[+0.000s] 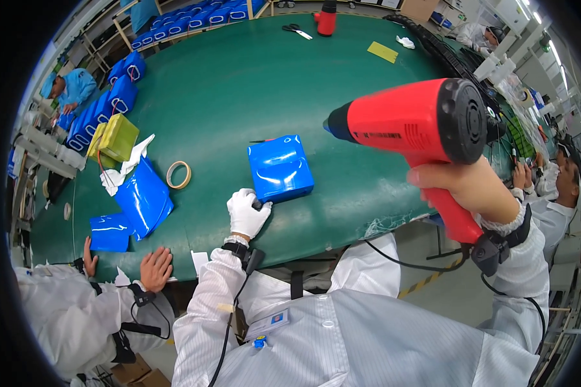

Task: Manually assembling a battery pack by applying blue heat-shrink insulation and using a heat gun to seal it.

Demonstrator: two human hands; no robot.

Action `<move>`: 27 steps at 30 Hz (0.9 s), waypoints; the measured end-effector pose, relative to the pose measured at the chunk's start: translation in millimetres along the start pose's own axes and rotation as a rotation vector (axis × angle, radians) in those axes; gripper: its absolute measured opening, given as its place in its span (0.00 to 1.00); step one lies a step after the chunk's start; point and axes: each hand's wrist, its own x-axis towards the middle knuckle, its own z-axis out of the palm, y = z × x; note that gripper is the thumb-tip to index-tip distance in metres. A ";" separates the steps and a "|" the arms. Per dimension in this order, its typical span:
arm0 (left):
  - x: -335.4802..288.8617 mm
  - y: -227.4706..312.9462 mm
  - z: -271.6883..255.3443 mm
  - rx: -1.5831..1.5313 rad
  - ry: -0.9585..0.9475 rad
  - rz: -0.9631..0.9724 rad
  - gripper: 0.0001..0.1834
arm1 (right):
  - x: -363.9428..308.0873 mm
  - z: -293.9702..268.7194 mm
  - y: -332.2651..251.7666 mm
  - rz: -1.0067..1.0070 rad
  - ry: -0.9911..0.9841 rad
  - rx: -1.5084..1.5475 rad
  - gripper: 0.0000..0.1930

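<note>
My right hand, bare, is closed round the handle of a red heat gun raised above the table. The gun's dark nozzle points left, toward the space above a block-shaped pack in shiny blue wrap. That pack lies on the green table, a short thin wire showing at its far edge. At its near left corner is my left hand, in a white glove, with the fingers curled in by the corner. Something small and dark shows between thumb and fingers; I cannot make out what it is.
Left of the pack lie a tape roll, blue wrap sleeves and yellow-green packs. A neighbour's hand rests at the table edge. Scissors, another red heat gun and a yellow sheet lie at the far side.
</note>
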 end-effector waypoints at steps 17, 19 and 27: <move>0.8 -1.5 -0.5 0.029 -0.045 -0.017 0.15 | 15.8 -0.8 6.1 -0.018 -0.052 0.101 0.17; 1.1 -1.4 -0.1 0.037 -0.026 -0.012 0.15 | 20.0 7.2 2.5 -0.050 -0.070 0.129 0.16; 1.9 3.1 0.3 0.021 -0.010 -0.002 0.16 | 34.5 48.8 -20.0 -0.246 -0.231 0.034 0.12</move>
